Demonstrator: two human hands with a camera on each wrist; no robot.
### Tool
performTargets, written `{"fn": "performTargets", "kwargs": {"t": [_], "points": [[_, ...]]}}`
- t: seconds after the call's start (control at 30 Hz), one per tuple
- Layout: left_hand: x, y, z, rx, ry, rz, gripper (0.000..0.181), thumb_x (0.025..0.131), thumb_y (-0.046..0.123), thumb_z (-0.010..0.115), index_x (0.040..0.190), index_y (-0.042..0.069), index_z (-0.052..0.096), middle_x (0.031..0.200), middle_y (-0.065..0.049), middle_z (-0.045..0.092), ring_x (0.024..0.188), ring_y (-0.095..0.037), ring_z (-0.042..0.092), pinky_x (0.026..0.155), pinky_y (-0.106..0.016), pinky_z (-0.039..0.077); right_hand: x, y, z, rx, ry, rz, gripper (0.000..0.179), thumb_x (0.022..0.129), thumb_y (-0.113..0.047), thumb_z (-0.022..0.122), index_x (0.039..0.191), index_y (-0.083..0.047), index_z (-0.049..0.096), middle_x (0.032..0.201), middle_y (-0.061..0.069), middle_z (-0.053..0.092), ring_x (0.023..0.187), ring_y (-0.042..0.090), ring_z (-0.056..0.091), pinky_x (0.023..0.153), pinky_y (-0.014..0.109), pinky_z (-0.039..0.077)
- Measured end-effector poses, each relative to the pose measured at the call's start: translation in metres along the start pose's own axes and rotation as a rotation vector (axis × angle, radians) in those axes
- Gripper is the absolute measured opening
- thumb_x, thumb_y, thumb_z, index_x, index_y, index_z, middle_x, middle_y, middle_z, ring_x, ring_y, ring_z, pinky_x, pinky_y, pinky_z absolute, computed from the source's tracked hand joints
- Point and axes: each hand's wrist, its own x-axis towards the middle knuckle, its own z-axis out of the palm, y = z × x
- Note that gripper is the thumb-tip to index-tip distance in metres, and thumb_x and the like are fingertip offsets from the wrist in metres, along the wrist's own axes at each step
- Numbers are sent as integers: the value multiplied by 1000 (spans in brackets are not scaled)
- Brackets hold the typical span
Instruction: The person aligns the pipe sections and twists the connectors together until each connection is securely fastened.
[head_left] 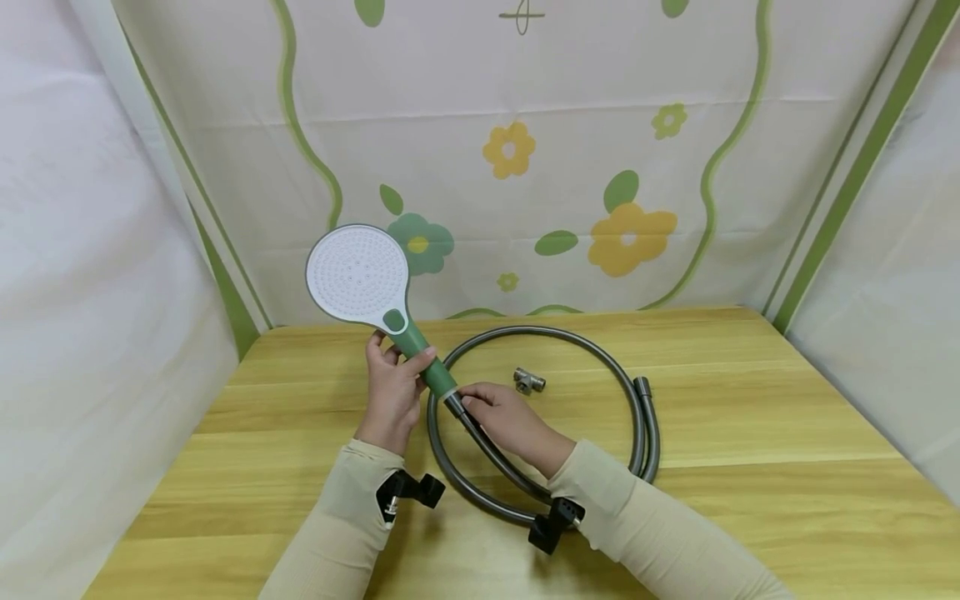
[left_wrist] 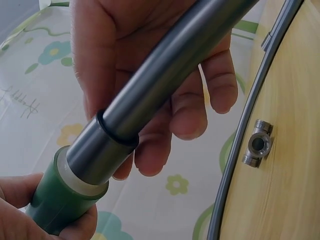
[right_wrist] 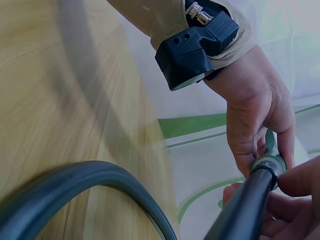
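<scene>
Printed fabric [head_left: 420, 150] with flowers and wavy green lines hangs behind a wood-grain table [head_left: 225, 467]. The left hand [head_left: 393, 396] grips the green handle [head_left: 442, 379] of a handheld shower head [head_left: 357, 273], while the right hand [head_left: 517, 421] pinches the dark metallic collar [head_left: 454, 405] of a shower hose [head_left: 525, 330] where it meets a pale ring at the handle's base. Held above the table, tilted up and leftward, the shower head has a round white spray face dotted with fine nozzles and a green button [head_left: 393, 320] at its neck. Beyond the hands, the smooth grey hose loops across the tabletop, surrounding a small metal tee fitting [head_left: 528, 381] with threaded ends.
</scene>
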Motion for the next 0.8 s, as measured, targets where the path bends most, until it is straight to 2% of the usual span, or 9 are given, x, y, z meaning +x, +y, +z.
{"fn": "performTargets", "kwargs": {"t": [0.13, 0.37, 0.8], "points": [[0, 0, 0, -7, 6, -6, 85, 88, -10, 60, 149, 23, 11, 130, -10, 41, 103, -24, 51, 79, -30, 51, 0, 0, -1, -30, 15, -7, 33, 100, -25, 51, 125, -6, 61, 108, 4, 66, 98, 18, 61, 82, 37, 51], [0, 0, 2, -7, 10, 0, 84, 88, -11, 60, 149, 22, 13, 128, -10, 41, 102, -24, 51, 78, -29, 51, -6, -2, -2, -108, 56, -57, 39, 92, -25, 66, 125, -6, 60, 102, 3, 63, 82, 15, 59, 66, 30, 51], [1, 0, 0, -9, 11, 2, 85, 88, -11, 60, 149, 22, 11, 129, -11, 40, 102, -24, 51, 79, -29, 52, -10, -8, 2, -319, 112, -141, 43, 86, -24, 74, 123, -6, 61, 96, 0, 63, 83, 13, 59, 64, 28, 51]]}}
